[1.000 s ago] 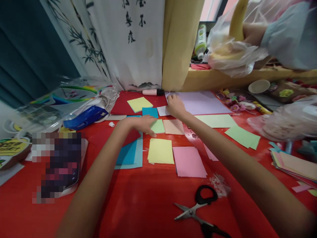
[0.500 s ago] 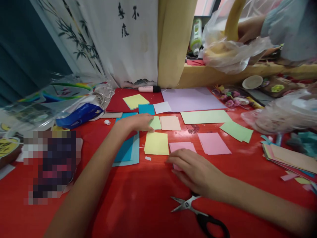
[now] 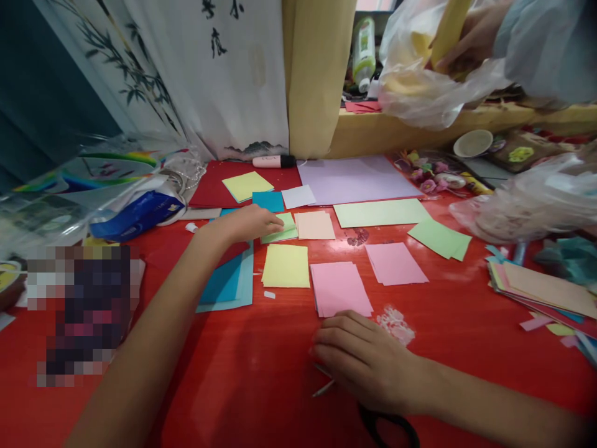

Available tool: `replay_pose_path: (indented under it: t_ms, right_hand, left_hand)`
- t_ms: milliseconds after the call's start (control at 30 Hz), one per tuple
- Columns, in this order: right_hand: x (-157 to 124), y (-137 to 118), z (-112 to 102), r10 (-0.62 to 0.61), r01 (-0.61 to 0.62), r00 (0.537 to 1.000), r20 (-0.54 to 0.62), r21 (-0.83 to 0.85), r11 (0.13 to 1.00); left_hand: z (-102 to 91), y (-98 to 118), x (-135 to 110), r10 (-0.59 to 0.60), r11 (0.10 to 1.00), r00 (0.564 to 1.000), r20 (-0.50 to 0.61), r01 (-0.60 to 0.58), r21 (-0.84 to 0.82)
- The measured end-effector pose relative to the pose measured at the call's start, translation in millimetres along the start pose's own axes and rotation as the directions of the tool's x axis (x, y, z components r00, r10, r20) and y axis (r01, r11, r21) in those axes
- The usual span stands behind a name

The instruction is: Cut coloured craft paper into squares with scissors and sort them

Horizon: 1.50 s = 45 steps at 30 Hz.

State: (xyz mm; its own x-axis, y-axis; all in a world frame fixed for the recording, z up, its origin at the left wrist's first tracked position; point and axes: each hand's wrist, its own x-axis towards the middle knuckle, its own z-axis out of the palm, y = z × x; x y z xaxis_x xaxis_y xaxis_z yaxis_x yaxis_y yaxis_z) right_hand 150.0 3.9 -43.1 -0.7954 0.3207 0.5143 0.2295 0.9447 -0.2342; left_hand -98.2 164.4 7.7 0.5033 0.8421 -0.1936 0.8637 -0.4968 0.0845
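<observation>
Head view: red table [image 3: 270,361], painted curtain [image 3: 219,81] behind; left hand [image 3: 249,223] touching green paper [image 3: 289,224], right hand [image 3: 364,358] over scissors [image 3: 368,419], both grips unclear.

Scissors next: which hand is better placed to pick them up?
The right hand, I'd judge: it is over the scissors, hiding their middle from view. The left hand is farther forward across the table, at the small green paper, so it would have farther to reach.

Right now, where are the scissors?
In the head view, the scissors are at the bottom, right of centre, partly hidden by the right hand, on the near side of the closer pink paper stack.
</observation>
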Motion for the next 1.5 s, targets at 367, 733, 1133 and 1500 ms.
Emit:
replay_pose_path:
  t_ms: [367,733,1133,1500]
  right_hand:
    - [-0.5,1.1,2.4,-0.015,0.016,0.997,-0.069,0.007,1.000]
    - [-0.1,1.5,2.3,-0.014,0.013,0.999,-0.034,-0.025,1.000]
    - [-2.5,2.9,5.1,-0.010,0.009,1.000,-0.023,-0.021,1.000]
    - [1.6,0.5,0.5,0.000,0.000,0.999,-0.052,-0.014,1.000]
  left_hand:
    - [-3.0,8.5,2.0,0.005,1.000,0.999,0.033,-0.005,0.003]
    - [7.5,7.2,4.6,-0.003,0.995,1.000,0.019,0.001,0.095]
    - [7.3,1.5,6.5,0.037,0.998,0.999,0.034,-0.038,0.044]
    - [-1.1,15.7,3.2,-0.012,0.998,0.999,0.043,0.009,0.064]
